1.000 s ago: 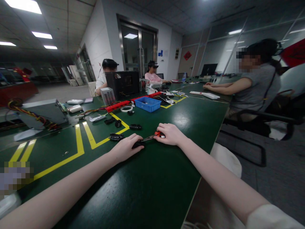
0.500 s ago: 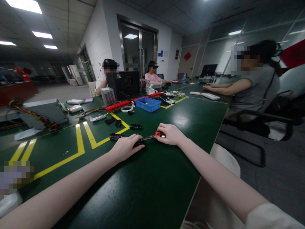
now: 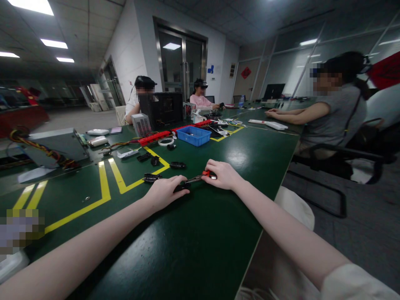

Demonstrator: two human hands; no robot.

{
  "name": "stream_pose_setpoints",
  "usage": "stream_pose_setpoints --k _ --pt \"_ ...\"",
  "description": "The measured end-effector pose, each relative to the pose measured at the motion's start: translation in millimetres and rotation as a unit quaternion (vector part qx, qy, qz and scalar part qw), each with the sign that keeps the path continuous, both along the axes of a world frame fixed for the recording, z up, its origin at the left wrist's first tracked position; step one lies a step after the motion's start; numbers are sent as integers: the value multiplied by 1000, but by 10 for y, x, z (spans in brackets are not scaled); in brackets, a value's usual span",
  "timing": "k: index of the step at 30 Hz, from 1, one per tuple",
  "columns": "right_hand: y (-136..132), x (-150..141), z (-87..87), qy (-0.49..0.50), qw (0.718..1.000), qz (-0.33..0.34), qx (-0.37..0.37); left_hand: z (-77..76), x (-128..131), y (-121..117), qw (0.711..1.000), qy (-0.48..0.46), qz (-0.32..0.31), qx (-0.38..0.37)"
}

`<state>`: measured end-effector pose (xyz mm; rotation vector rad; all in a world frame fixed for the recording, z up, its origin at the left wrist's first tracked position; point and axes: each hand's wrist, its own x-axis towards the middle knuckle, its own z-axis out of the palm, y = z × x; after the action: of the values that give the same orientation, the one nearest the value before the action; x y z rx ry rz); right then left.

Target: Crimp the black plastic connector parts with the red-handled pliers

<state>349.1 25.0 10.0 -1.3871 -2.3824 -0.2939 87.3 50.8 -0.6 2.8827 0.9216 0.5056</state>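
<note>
My right hand (image 3: 223, 174) is closed around the red-orange handles of a pair of pliers (image 3: 196, 178). The metal jaws point left and meet a small black part (image 3: 183, 187). That part is gripped between the thumb and fingers of my left hand (image 3: 163, 192), which cover much of it; its exact kind is too small to make out. Just beyond my left hand lies a black ribbed piece (image 3: 152, 178), and a similar black piece (image 3: 178, 165) rests a little farther off on the green table (image 3: 200, 241).
A blue bin (image 3: 193, 136) stands ahead, beside a red strip (image 3: 154, 137) and a white ring (image 3: 166, 142). At left is a metal box with cables (image 3: 56, 146). Yellow tape (image 3: 78, 216) marks the tabletop. One person (image 3: 337, 100) sits at right; two others sit across.
Both hands keep their hold, the pliers staying at the black part. My right hand has shifted very slightly; otherwise the scene looks the same.
</note>
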Motion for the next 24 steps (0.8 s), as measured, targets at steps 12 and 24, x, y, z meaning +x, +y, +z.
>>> stream_pose_setpoints --k 12,24 --pt "3 -33 8 -20 1000 -10 15 -40 -13 20 1000 -8 -18 8" --pt "48 -9 -55 -40 999 -12 30 -57 -28 41 1000 0 -21 8"
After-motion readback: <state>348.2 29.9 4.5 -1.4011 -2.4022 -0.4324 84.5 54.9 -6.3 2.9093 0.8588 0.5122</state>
